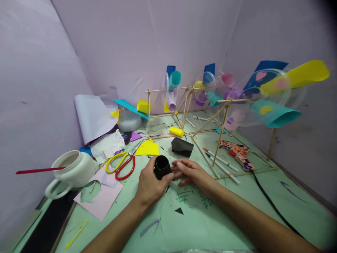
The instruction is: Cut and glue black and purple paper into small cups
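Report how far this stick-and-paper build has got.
Done, it seems: the stick frame stands on the mat and carries several clear wheels with coloured paper blades. In hand: the left hand grips a black paper roll, and the right hand lies against it. Left, probably: a second black piece and a yellow roll lie loose by the frame, with the scissors out.

The left hand and the right hand are seen bare. Both forearms are uncovered too, as far as is shown.
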Demonstrator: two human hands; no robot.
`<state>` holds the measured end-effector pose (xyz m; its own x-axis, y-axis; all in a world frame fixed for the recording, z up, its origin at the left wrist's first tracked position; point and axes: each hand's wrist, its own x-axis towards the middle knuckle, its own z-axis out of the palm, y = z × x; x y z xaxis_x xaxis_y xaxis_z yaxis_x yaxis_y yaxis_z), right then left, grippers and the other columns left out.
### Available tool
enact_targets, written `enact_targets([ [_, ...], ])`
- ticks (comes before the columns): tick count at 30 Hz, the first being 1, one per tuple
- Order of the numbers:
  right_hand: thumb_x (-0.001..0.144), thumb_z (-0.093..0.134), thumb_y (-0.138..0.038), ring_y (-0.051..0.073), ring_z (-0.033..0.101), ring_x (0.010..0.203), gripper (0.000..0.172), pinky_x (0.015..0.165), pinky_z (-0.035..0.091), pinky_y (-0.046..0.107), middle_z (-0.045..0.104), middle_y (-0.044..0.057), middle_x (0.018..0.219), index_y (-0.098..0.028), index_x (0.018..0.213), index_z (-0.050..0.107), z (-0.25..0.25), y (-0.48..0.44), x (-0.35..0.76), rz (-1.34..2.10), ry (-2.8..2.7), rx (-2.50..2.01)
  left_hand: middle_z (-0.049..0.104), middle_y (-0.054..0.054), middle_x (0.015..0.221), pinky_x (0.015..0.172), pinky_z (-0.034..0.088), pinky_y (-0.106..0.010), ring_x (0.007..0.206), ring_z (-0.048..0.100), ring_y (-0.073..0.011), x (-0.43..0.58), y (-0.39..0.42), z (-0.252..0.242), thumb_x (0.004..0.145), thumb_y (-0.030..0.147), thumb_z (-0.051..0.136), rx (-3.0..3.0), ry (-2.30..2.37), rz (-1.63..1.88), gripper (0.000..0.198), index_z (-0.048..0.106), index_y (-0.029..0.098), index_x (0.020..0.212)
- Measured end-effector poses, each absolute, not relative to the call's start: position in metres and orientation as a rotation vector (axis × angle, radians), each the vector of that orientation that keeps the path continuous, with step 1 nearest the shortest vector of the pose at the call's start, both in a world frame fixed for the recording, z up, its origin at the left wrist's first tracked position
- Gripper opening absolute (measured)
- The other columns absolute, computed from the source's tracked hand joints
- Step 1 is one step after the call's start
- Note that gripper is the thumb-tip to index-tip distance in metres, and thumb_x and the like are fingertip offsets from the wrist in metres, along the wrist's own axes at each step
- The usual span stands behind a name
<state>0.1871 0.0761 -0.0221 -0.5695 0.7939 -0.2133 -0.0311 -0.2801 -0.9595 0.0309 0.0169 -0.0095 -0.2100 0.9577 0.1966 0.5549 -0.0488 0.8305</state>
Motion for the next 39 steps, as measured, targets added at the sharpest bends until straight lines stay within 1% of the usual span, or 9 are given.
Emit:
enact_targets([
  [4, 0.066, 0.070, -0.034, 0.023, 0.054, 0.106, 0.050, 0.088, 0.045, 0.038, 0.058, 0.010, 0.114, -0.019, 0.110, 0.052, -0.019, 0.070, 0.183, 1.556, -1.649, -0.840, 0.066, -0.007, 0.085, 0.066, 0.041, -0.032, 0.078, 0.061, -0.0275, 0.038, 0.016, -0.008, 0.062, 0.042, 0.067, 1.504, 2.023, 1.021, 0.046, 0.056, 0.023, 0.101],
  [8, 0.070, 0.066, -0.028, 0.022, 0.058, 0.097, 0.039, 0.085, 0.046, 0.037, 0.062, 0.008, 0.103, -0.018, 0.105, 0.054, -0.026, 0.066, 0.176, 1.548, -1.647, -0.815, 0.067, -0.008, 0.090, 0.067, 0.042, -0.033, 0.081, 0.062, -0.0286, 0.045, 0.015, -0.008, 0.066, 0.037, 0.063, 1.511, 1.982, 0.910, 0.046, 0.053, 0.023, 0.109],
  [13, 0.072, 0.064, -0.029, 0.020, 0.059, 0.090, 0.034, 0.081, 0.045, 0.035, 0.064, 0.006, 0.095, -0.016, 0.103, 0.058, -0.030, 0.074, 0.180, 1.583, -1.593, -0.778, 0.065, -0.006, 0.102, 0.076, 0.043, -0.031, 0.090, 0.059, -0.0232, 0.039, 0.013, -0.010, 0.073, 0.035, 0.059, 1.545, 1.640, 1.049, 0.046, 0.050, 0.021, 0.115],
  [16, 0.069, 0.067, -0.030, 0.019, 0.059, 0.084, 0.033, 0.078, 0.045, 0.033, 0.065, 0.005, 0.090, -0.015, 0.097, 0.061, -0.027, 0.075, 0.182, 1.658, -1.546, -0.743, 0.067, -0.005, 0.088, 0.069, 0.045, -0.027, 0.079, 0.059, -0.0196, 0.034, 0.012, -0.007, 0.077, 0.037, 0.051, 1.424, 1.589, 1.196, 0.031, 0.061, 0.016, 0.098],
  [18, 0.066, 0.069, -0.029, 0.017, 0.059, 0.077, 0.028, 0.073, 0.045, 0.030, 0.065, 0.003, 0.082, -0.015, 0.090, 0.062, -0.026, 0.074, 0.182, 1.715, -1.509, -0.730, 0.065, -0.003, 0.070, 0.059, 0.043, -0.024, 0.066, 0.056, -0.0169, 0.034, 0.012, -0.005, 0.074, 0.036, 0.054, 1.385, 1.644, 1.239, 0.024, 0.065, 0.015, 0.079],
  [22, 0.061, 0.071, -0.028, 0.013, 0.056, 0.061, 0.022, 0.063, 0.044, 0.026, 0.062, -0.001, 0.067, -0.014, 0.075, 0.062, -0.027, 0.071, 0.179, 1.794, -1.425, -0.800, 0.047, 0.003, 0.047, 0.046, 0.032, -0.022, 0.049, 0.041, -0.0112, 0.037, 0.010, -0.001, 0.068, 0.036, 0.059, 1.368, 1.720, 1.259, 0.024, 0.056, 0.016, 0.053],
  [25, 0.059, 0.073, -0.026, 0.012, 0.056, 0.060, 0.023, 0.060, 0.043, 0.025, 0.063, -0.001, 0.067, -0.014, 0.075, 0.062, -0.027, 0.070, 0.179, 1.811, -1.370, -0.810, 0.039, 0.004, 0.045, 0.044, 0.028, -0.022, 0.047, 0.036, -0.0099, 0.039, 0.009, -0.001, 0.067, 0.037, 0.058, 1.347, 1.719, 1.264, 0.029, 0.051, 0.017, 0.048],
  [32, 0.059, 0.074, -0.025, 0.014, 0.059, 0.065, 0.024, 0.066, 0.045, 0.027, 0.065, 0.000, 0.069, -0.014, 0.077, 0.063, -0.023, 0.071, 0.181, 1.773, -1.346, -0.832, 0.050, 0.002, 0.051, 0.046, 0.035, -0.021, 0.050, 0.045, -0.0114, 0.037, 0.010, -0.011, 0.065, 0.040, 0.064, 1.298, 1.538, 1.244, 0.026, 0.057, 0.015, 0.059],
  [39, 0.060, 0.070, -0.027, 0.020, 0.061, 0.077, 0.029, 0.075, 0.045, 0.033, 0.066, 0.005, 0.079, -0.013, 0.083, 0.060, -0.022, 0.072, 0.178, 1.696, -1.433, -0.833, 0.069, -0.007, 0.078, 0.068, 0.051, -0.029, 0.077, 0.065, -0.0221, 0.038, 0.011, -0.014, 0.060, 0.036, 0.071, 1.114, 1.318, 1.235, 0.034, 0.059, 0.015, 0.084],
])
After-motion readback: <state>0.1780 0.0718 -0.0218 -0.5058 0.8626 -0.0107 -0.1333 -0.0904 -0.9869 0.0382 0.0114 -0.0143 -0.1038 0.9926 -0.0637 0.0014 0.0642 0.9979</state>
